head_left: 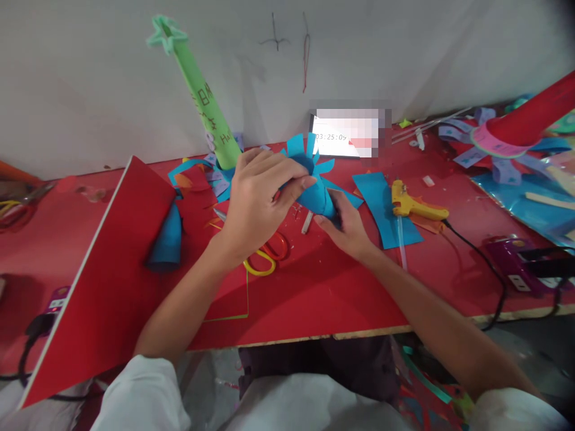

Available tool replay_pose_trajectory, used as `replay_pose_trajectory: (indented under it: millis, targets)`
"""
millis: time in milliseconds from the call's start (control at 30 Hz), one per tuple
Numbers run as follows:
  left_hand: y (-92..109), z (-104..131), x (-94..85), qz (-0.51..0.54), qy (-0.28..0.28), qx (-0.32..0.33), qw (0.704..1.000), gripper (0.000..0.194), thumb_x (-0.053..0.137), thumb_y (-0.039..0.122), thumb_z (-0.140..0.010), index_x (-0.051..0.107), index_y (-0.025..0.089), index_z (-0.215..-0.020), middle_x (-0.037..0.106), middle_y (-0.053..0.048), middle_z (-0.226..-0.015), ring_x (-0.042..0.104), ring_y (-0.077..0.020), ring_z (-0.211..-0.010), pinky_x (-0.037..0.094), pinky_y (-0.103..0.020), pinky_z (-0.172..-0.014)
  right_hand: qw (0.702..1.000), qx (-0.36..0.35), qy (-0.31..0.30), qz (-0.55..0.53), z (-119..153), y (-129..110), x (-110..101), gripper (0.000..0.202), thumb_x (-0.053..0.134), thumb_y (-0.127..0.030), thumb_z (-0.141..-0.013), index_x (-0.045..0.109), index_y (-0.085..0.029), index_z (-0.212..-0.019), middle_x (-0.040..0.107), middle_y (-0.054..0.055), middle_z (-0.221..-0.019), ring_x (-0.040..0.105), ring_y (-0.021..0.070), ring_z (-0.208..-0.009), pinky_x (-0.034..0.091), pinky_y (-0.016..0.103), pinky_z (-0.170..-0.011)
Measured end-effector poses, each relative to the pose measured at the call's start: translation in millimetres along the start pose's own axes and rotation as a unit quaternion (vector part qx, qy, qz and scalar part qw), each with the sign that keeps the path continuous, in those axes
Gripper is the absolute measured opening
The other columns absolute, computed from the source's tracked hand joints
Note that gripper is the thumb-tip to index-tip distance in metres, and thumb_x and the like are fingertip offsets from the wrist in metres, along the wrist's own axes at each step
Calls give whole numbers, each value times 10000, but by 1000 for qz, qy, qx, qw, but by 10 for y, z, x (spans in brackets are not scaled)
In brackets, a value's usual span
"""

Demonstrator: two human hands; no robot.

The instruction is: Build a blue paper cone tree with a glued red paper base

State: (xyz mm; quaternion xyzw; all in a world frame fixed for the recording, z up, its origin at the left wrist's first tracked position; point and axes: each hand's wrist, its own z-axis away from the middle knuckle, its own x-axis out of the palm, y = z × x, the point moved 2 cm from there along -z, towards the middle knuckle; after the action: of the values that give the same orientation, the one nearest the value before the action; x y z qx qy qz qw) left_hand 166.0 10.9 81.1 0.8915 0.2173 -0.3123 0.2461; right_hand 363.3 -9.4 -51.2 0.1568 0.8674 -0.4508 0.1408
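Note:
Between my hands is a blue paper tube (317, 196) with its top end cut into strips that fan outward. My right hand (345, 224) is wrapped round its lower end, thumb in front. My left hand (265, 191) reaches over from the left, and its thumb and fingertips pinch at one of the strips near the rim. Scissors (260, 263) with yellow and red handles lie under my left wrist. Just behind that hand a tall green paper tube (209, 105) with writing leans, topped by a light green star (167, 36).
A yellow glue gun (417, 203) rests by a blue paper piece (381, 224), its cord running to a purple power strip (516, 257). A red board (103, 287) stands tilted at left beside a blue cone (167, 242). A lit screen (345, 137) leans at the wall.

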Motion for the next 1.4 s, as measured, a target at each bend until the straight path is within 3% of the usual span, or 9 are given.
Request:
replay_pose_trajectory:
  millis: [167,300,467,700,833,1000,1200,1400]
  targets:
    - [4,-11,-38,57,-18,-62,996,446,410,510,-1121,593,268,-794,665,-11,-728,626,-179,-696,526,-395,-707,998,-4,34,46,-11,58,-17,499,661,-556,-986,605,-281,-1398,730,113,-1325,713,329,-1194,596,525,-1008]
    - [-12,-13,-35,30,-29,-54,998,417,491,533,-1092,567,271,-776,677,-12,-747,647,-199,-761,528,-413,-752,995,-3,55,81,-17,73,-37,483,689,-561,-968,646,-282,-1359,743,115,-1300,712,337,-1186,592,538,-1010]
    - [-8,-8,14,14,-25,-35,999,452,457,571,-1091,577,268,-778,659,-28,-723,646,-209,-766,508,-415,-772,993,4,67,93,-22,64,-35,468,682,-580,-968,664,-283,-1330,753,106,-1251,714,333,-1150,586,534,-996]
    - [-2,31,65,-20,-4,-33,999,313,530,393,-1086,619,258,-818,691,-23,-793,654,-219,-814,496,-438,-865,993,-2,67,94,-17,86,-18,506,717,-580,-942,632,-276,-1338,743,117,-1249,703,346,-1155,579,545,-982]
    - [-17,25,56,-24,6,-27,999,297,544,389,-1079,620,263,-821,680,-21,-787,662,-226,-838,494,-462,-930,996,-17,50,65,-24,46,-14,490,649,-563,-986,588,-259,-1365,705,139,-1275,683,337,-1167,574,543,-980]
    - [-12,7,28,62,-7,-58,996,403,451,465,-1114,609,269,-799,636,-22,-731,653,-209,-770,518,-423,-787,995,-13,55,87,-34,2,-27,392,612,-537,-1009,619,-254,-1281,693,137,-1197,678,326,-1106,585,529,-928]
    - [-88,-1,-4,203,1,-130,971,326,419,519,-1116,669,317,-1064,699,-15,-820,662,-185,-722,511,-367,-638,991,-28,74,106,-23,-5,-60,367,648,-483,-1001,619,-303,-1319,678,109,-1194,661,321,-1121,572,528,-965]
    - [-7,-8,-3,99,6,-65,993,327,512,447,-1100,608,250,-857,645,-10,-767,608,-177,-730,466,-376,-698,990,-28,69,118,-21,7,-37,379,640,-514,-997,645,-304,-1314,693,113,-1206,672,335,-1134,574,536,-975]
